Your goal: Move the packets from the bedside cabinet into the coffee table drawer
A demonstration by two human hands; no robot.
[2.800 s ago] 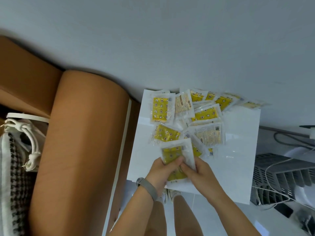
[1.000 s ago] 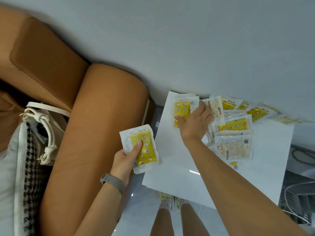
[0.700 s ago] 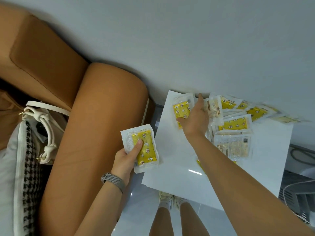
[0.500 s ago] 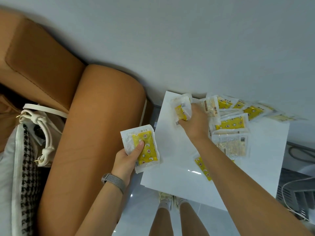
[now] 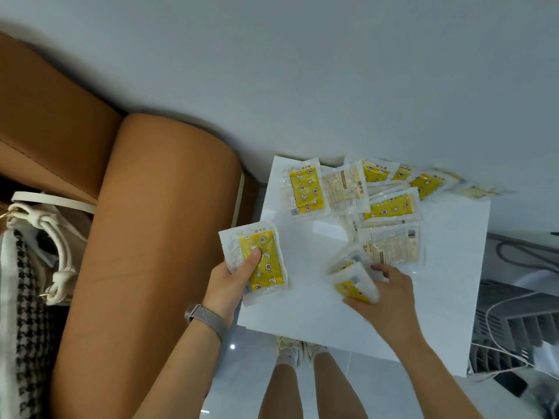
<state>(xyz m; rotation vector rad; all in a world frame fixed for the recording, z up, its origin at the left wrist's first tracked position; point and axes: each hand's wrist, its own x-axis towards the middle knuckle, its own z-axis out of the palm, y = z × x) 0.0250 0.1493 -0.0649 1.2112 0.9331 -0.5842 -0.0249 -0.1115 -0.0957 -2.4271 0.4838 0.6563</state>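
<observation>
Several yellow-and-white packets lie scattered on the white bedside cabinet (image 5: 447, 313). One yellow packet (image 5: 305, 189) lies flat at the far left corner, beside a pale one (image 5: 344, 189). My left hand (image 5: 233, 282) holds a small stack of packets (image 5: 260, 261) off the cabinet's left edge, thumb pressed on top. My right hand (image 5: 390, 294) is at the near middle of the cabinet. Its fingers are curled round a bent packet (image 5: 355, 285). Another packet (image 5: 344, 261) sits just behind it.
A brown sofa arm (image 5: 151, 237) stands close on the left, with a white bag (image 5: 45, 237) and houndstooth fabric beyond it. A grey wall backs the cabinet. A slatted device with cables (image 5: 514, 328) sits at the right. My legs and shoes (image 5: 302, 355) are below the cabinet's front edge.
My right hand has pulled back from the far left corner to the near middle of the cabinet, with a packet in its grip. My left hand has stayed put with its stack.
</observation>
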